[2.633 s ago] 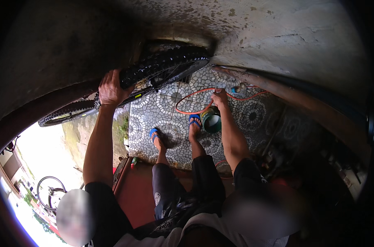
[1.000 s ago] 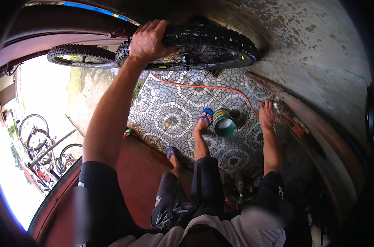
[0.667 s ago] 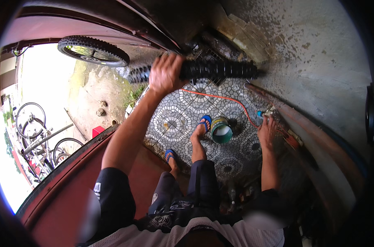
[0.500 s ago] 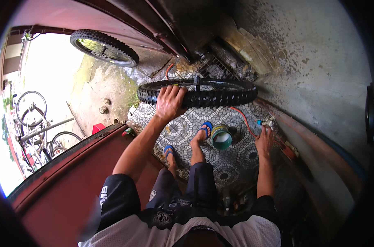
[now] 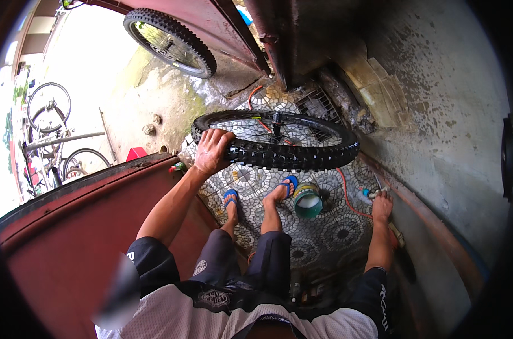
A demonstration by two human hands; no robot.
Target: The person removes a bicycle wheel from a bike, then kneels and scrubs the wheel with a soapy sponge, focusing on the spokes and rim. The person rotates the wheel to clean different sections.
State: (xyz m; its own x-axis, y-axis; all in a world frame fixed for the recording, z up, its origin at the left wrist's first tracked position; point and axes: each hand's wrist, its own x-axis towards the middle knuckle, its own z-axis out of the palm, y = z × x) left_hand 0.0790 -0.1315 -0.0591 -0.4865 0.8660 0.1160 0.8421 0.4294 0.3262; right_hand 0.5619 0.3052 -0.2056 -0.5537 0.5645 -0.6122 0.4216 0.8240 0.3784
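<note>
A bicycle wheel (image 5: 293, 155) with a black knobbly tyre is held off the floor, tilted so its spokes and hub show. My left hand (image 5: 212, 151) is closed over the tyre's near left side. Low on the right, the fingers of my right hand (image 5: 383, 204) are curled at a tap (image 5: 375, 192) with a blue fitting, by the wall; they partly hide it. A pale blur shows beside the fitting. On the floor below the wheel, near my right foot, stands a green bucket (image 5: 315, 211) with whitish, foamy-looking contents.
An orange hose (image 5: 347, 195) runs over the patterned tile floor (image 5: 246, 176). Beyond are a drain grate (image 5: 318, 106) and a second wheel (image 5: 180, 48) by the red gate. A red panel (image 5: 92, 226) stands at my left, a stained wall (image 5: 437, 113) at my right. Bicycle parts (image 5: 53, 141) lie outside.
The wheel has tipped so that more of its spokes and hub show. My left hand sits further left on the tyre. My right hand remains at the tap. The whole view has shifted.
</note>
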